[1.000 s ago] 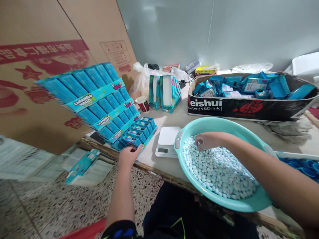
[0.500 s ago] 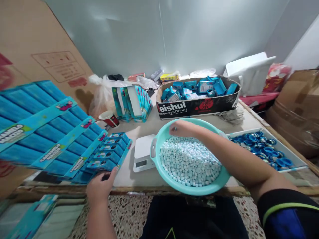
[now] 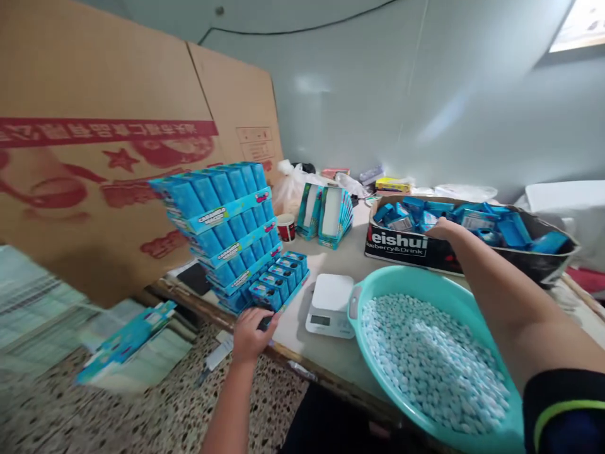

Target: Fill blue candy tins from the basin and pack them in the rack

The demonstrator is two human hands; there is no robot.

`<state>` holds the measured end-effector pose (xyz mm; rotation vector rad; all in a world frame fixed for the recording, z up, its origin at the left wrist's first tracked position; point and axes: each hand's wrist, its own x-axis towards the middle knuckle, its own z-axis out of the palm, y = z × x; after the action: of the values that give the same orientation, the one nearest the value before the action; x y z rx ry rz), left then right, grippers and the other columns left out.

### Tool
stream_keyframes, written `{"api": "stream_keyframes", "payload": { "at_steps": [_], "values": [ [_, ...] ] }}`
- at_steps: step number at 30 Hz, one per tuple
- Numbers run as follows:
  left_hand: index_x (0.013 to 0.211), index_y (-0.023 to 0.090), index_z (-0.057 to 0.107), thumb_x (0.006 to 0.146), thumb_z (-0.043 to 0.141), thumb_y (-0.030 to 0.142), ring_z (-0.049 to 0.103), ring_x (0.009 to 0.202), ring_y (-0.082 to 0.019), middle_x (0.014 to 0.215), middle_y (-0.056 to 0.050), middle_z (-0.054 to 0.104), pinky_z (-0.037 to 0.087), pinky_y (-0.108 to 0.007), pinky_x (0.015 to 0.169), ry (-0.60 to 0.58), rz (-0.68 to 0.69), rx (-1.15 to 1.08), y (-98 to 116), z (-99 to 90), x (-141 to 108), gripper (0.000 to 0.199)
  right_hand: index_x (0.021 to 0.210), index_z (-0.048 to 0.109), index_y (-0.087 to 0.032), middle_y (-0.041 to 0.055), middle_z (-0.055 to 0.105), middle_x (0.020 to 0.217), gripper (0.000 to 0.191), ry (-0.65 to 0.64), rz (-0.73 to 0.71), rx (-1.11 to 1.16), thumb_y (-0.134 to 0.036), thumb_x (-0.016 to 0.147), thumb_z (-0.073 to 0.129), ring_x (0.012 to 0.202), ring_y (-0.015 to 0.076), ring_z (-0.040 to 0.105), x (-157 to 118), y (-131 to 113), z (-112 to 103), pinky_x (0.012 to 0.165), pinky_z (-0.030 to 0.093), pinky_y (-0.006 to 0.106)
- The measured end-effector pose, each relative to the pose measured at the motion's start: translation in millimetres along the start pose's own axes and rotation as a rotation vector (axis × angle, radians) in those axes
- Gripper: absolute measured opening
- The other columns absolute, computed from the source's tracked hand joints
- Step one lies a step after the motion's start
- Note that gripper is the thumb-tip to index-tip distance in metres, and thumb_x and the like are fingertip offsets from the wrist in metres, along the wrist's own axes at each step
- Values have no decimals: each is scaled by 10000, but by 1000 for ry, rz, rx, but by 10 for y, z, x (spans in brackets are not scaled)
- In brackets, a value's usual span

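My left hand (image 3: 253, 331) is closed at the table's front edge, with a small dark thing between thumb and fingers, by the near end of a tray of blue boxes (image 3: 281, 280). Beside that tray rises a stack of trays full of blue boxes (image 3: 222, 233). My right hand (image 3: 443, 230) is at the front rim of the black carton (image 3: 401, 249), which holds loose blue boxes (image 3: 477, 221). Its fingers are bent, and what they hold, if anything, is hidden. Below my right forearm is the turquoise basin (image 3: 406, 274) of pale blue candies (image 3: 425, 353).
A white scale (image 3: 331, 302) lies left of the basin. Behind are a paper cup (image 3: 286, 228), upright blue-green display cards (image 3: 331, 214) and a plastic bag (image 3: 289, 183). A large cardboard box (image 3: 118, 94) stands left. Folded packaging (image 3: 127, 340) sits below the table at left.
The view has turned left. My right hand has moved from over the basin to the black carton's front rim. My left hand remains by the small tray.
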<state>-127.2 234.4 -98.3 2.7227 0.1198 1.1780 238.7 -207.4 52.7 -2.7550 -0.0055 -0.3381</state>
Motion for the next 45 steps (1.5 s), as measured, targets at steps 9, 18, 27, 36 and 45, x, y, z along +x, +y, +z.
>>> {"api": "stream_keyframes", "payload": {
  "at_steps": [9, 18, 27, 36, 45],
  "values": [
    [1315, 248, 590, 916, 676, 519, 668, 1180, -247, 1282, -108, 700, 539, -393, 962, 90, -166, -1094, 1931, 344, 1104, 490, 1647, 184, -204, 186, 437, 1571, 1095, 191, -709, 381, -458, 752, 762, 1441, 417, 435, -1439, -235, -343, 1180, 391, 578],
    [1009, 147, 732, 662, 882, 396, 691, 851, -249, 881, -68, 743, 574, -396, 827, -750, -97, -1224, 2702, 1058, 1835, 453, 1662, 209, -142, 235, 227, 1690, 1017, -219, -213, 140, -642, 881, 628, 1576, 449, 164, -2294, 212, -216, 1237, 285, 638],
    [1165, 140, 740, 653, 831, 253, 710, 940, -294, 1056, -113, 766, 565, -401, 817, -829, -27, -1085, 2522, 1068, 1732, 532, 1539, 505, -265, 231, 522, 1439, 969, -730, -346, -5, -794, 750, 698, 1348, 491, 471, -2562, 54, 121, 1066, 433, 621],
    [1144, 140, 692, 628, 891, 381, 722, 990, -291, 1052, -107, 762, 589, -423, 893, -527, -388, -1355, 2397, 1250, 1753, 603, 1379, 640, -235, 125, 685, 1334, 751, -761, -354, 236, -609, 748, 797, 1184, 371, 653, -2478, -6, 277, 972, 519, 425],
    [1302, 290, 491, 716, 808, 331, 667, 1215, -304, 1289, -77, 679, 614, -386, 874, -477, -425, -1679, 2333, 1220, 1750, 668, 1102, 769, -217, 72, 773, 1129, 473, -646, -76, 411, -269, 637, 833, 1089, 319, 704, -2272, 19, 431, 898, 568, 360]
  ]
}}
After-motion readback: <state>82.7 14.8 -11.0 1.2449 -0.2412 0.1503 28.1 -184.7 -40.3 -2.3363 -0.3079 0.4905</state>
